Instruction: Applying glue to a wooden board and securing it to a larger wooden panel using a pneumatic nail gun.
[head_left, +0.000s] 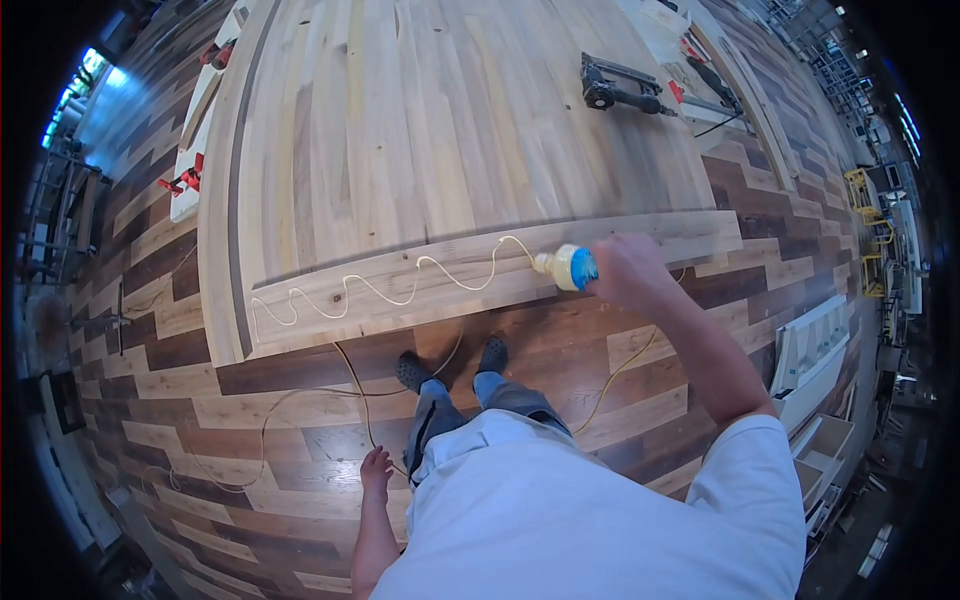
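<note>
My right hand (632, 272) is closed around a glue bottle (577, 268) with a blue part and a pale nozzle. The bottle is tipped, its nozzle pointing left just above a wooden board (390, 272). From the nozzle a wavy cream-coloured bead of glue (445, 278) runs back to the board's left end. This board lies across the near end of a large wooden panel (420, 130). Low at my side hangs my left hand (376, 470), fingers loosely bent and apart, with nothing visible in it. A yellowish hose (357, 385) passes close by it.
A black nail gun-like tool (622, 85) lies on the panel's far right. Red clamps (187, 176) sit along the left side. Beyond the right edge, more tools lie on a white surface. Hoses cross the plank floor (300, 440) around my feet. White cabinet parts (810, 345) stand at right.
</note>
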